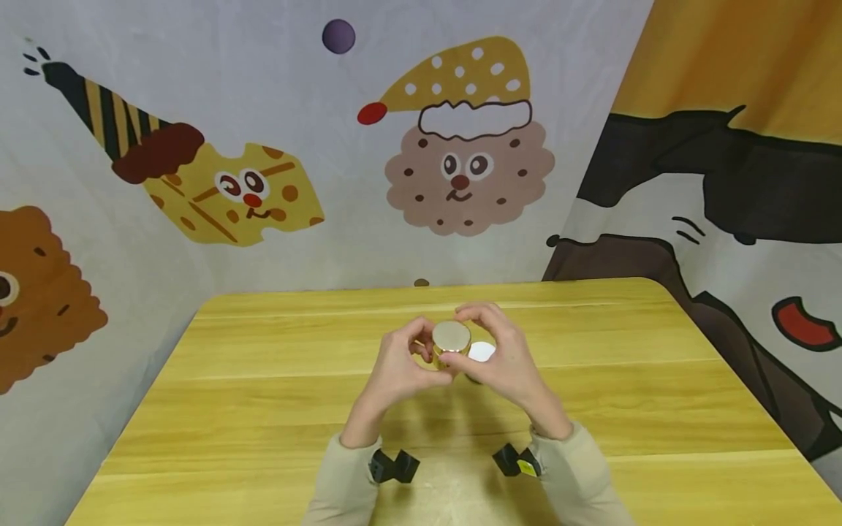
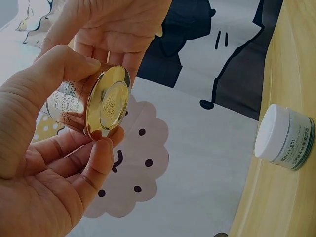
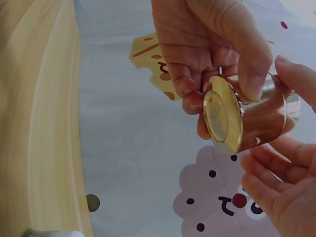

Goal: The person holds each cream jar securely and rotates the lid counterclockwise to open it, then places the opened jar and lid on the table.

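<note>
A gold eye cream jar (image 1: pixel 451 337) is held above the table between both hands, its flat top turned up toward the head camera. In the left wrist view the jar's shiny gold base (image 2: pixel 109 101) shows, along with printed lettering on its side. My left hand (image 1: pixel 400 367) grips the jar near the base, thumb on one side and fingers on the other. From the opposite side my right hand (image 1: pixel 505 359) holds it near the top between thumb and fingers. Behind the right hand, a white-lidded cream jar (image 2: pixel 285 138) stands upright on the table, partly hidden in the head view.
The wooden table (image 1: pixel 263 409) reaches back to a printed cloth (image 1: pixel 355 219) with cartoon food figures. Small black cameras (image 1: pixel 393 466) are strapped at both wrists, over light sleeves (image 1: pixel 579 475).
</note>
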Demonstrator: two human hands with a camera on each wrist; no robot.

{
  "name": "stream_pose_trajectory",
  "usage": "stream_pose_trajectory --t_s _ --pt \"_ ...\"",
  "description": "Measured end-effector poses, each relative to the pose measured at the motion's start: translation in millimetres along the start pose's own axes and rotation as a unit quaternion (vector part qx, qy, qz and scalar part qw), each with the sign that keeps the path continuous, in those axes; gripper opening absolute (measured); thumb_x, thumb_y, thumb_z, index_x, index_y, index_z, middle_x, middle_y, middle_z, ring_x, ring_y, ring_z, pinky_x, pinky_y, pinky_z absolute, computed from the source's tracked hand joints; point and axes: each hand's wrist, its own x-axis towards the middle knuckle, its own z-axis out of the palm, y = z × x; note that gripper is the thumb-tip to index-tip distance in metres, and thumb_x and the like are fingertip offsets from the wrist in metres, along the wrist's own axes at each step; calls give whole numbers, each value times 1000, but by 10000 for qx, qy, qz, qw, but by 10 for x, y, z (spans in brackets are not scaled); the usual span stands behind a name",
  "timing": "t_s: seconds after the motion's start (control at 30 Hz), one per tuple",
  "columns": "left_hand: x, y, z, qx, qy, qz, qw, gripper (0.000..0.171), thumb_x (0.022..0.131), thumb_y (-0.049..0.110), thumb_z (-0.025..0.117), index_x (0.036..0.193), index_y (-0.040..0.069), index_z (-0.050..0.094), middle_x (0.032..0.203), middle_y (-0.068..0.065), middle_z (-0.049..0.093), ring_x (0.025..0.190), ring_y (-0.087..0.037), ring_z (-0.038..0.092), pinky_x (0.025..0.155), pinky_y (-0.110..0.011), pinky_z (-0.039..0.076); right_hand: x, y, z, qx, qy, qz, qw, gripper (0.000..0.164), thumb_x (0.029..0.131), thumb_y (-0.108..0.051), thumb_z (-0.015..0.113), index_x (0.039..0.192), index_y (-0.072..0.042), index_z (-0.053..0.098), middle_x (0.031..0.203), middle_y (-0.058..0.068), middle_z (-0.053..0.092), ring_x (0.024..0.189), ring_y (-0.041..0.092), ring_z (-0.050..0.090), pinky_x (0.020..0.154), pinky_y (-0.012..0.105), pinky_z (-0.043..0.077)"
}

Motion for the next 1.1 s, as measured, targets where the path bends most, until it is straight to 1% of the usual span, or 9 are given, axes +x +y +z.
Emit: stream_pose_trajectory --t_s 0.17,0.27,0.4,0.47,0.6,0.73,0.83,0.97,1.1 --pt "-3 41 -1 28 17 -52 10000 32 63 0 78 89 2 59 69 -10 56 62 -23 54 61 -37 53 -23 175 -4 171 -324 -261 9990 42 73 -2 75 113 -2 62 114 11 61 107 26 54 91 46 46" --pt "-4 187 -24 3 -13 -47 10000 31 63 -4 77 88 -2 58 69 -16 55 62 -29 54 60 -40 52 -24 180 -12 221 -475 -303 9982 43 76 -3 72 118 -3 61 117 10 60 109 26 54 91 47 45" --pt "-2 381 -64 -25 -43 -27 10000 27 64 -8 73 86 -4 57 69 -19 54 62 -33 52 60 -39 52 -33 161 -2 141 -391 -82 9991 51 74 -6 75 122 -2 57 119 11 57 112 27 52 95 49 43" --pt "-2 400 -70 -15 -49 -56 10000 27 64 -8 72 87 -5 57 70 -19 55 63 -34 52 61 -40 52 -33 148 5 128 -260 72 9996 53 71 -6 79 119 -1 56 117 13 57 113 27 52 98 47 42" --pt "-4 225 -39 19 -50 -82 10000 31 64 -6 75 90 -4 58 72 -18 56 64 -33 53 61 -43 52 -19 133 6 175 -93 164 9997 47 66 -5 83 106 -1 58 112 12 58 110 26 53 97 44 43" --pt "-2 54 -9 66 -14 -24 10000 34 63 -2 78 91 0 59 71 -13 56 63 -27 54 60 -32 52 -14 139 -13 198 -170 -27 9997 41 68 -3 80 105 -3 62 113 11 59 109 26 54 95 46 44" --pt "-2 35 -11 27 2 30 10000 33 64 2 78 91 4 60 70 -9 55 63 -25 54 60 -25 50 -11 145 -27 391 -347 -185 9985 40 73 -1 75 111 -2 63 115 11 59 110 26 53 95 43 44" --pt "-6 37 -10 -55 -27 52 10000 31 65 4 78 91 5 60 71 -6 56 63 -26 54 60 -24 50 -7 165 -31 587 -538 -420 9959 39 80 -3 68 118 0 60 117 12 59 110 27 52 93 37 46" --pt "-11 42 -6 -34 -36 -3 10000 33 64 2 79 91 3 60 71 -8 56 63 -26 54 60 -24 50 -27 186 -21 566 -534 -406 9961 43 81 -6 68 122 1 57 119 13 57 111 27 52 95 40 45"
